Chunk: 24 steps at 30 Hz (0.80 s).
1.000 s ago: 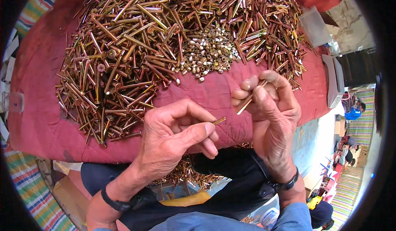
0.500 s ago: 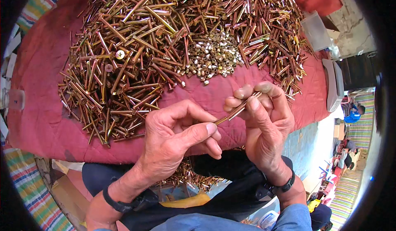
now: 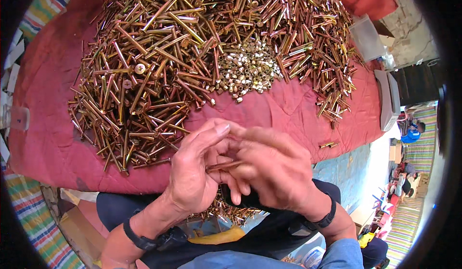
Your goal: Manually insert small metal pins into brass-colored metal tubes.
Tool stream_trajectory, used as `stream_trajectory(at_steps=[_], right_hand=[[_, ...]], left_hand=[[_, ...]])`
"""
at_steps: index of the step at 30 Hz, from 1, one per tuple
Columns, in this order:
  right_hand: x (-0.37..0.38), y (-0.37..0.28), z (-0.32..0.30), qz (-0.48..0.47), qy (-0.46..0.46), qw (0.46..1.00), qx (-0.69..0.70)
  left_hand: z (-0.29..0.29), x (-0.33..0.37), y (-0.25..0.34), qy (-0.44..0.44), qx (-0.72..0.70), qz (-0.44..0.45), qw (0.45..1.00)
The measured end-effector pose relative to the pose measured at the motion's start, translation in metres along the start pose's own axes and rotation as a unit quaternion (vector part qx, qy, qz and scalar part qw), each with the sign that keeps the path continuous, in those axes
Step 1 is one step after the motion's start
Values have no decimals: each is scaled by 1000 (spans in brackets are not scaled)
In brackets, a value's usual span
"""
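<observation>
My left hand (image 3: 195,168) is cupped over the front edge of the red cloth, thumb raised apart and fingers partly behind the other hand. My right hand (image 3: 281,170) reaches across to it, knuckles up and blurred by motion. Between the two, a brassy bolt (image 3: 224,165) slants from the right fingers toward the left palm. Just beyond lies a small heap of short brassy barrel nuts (image 3: 248,72). A large pile of long, flat-headed bolts (image 3: 144,67) surrounds the nuts on the left, far and right sides.
The red padded cloth (image 3: 45,125) covers the work surface. A few loose bolts (image 3: 329,145) lie near its right edge. A clear plastic container (image 3: 366,38) and a pale flat device (image 3: 388,100) stand at the right. More bolts (image 3: 226,211) lie below, between my legs. Another person (image 3: 412,133) is far right.
My right hand has swung left and turned over, now overlapping my left hand. The bolt has turned nearly level. A few bolts now show on the cloth where my right hand was.
</observation>
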State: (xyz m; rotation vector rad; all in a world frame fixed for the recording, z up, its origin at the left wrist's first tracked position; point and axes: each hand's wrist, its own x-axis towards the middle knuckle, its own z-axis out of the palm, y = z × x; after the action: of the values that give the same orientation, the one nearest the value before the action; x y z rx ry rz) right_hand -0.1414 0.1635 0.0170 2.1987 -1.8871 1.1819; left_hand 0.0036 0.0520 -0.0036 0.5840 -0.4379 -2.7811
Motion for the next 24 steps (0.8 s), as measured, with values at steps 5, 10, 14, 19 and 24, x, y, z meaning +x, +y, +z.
stream_trajectory(at_steps=[5,10,14,19,24], right_hand=[[12,16,-15,236,13,969,77],[17,46,10,226,8,973,55],[18,62,25,143,-31,989,-22],[26,55,30,141,-108,970,-168],[27,51,24,115,-152,953,-235]], left_hand=[[2,-1,4,10,98,-42,994],[2,-3,7,18,104,-41,994],[7,-2,9,19,115,-36,993],[4,-5,12,58,154,-3,986],[5,-6,16,75,161,10,984]])
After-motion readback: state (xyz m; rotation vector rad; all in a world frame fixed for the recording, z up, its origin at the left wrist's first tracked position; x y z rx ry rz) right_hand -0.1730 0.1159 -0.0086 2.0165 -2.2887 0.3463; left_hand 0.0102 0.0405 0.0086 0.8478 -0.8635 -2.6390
